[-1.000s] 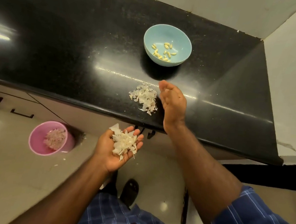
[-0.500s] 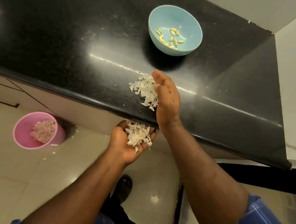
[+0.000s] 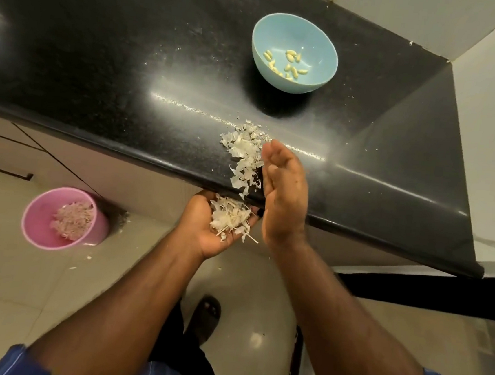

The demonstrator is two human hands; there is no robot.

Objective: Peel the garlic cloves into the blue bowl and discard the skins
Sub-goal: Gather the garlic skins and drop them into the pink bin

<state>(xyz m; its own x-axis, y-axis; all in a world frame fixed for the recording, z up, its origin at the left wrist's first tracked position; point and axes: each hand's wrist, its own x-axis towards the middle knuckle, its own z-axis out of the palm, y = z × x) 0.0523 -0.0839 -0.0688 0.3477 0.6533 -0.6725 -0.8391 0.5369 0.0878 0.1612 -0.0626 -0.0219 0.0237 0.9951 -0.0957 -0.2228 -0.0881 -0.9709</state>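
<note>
Over the last second my right hand [image 3: 285,191] has swept the loose skins [image 3: 245,154] across the bench [image 3: 130,70] to its front edge, some now spilling over. My left hand [image 3: 215,226] has risen from below to just under that edge, cupping its own heap of skins [image 3: 229,217].

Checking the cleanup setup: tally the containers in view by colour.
Light blue round plastic bowl holding peeled cloves, on the black counter: 1
Pink round plastic bin holding skins, on the floor: 1
Total: 2
</note>
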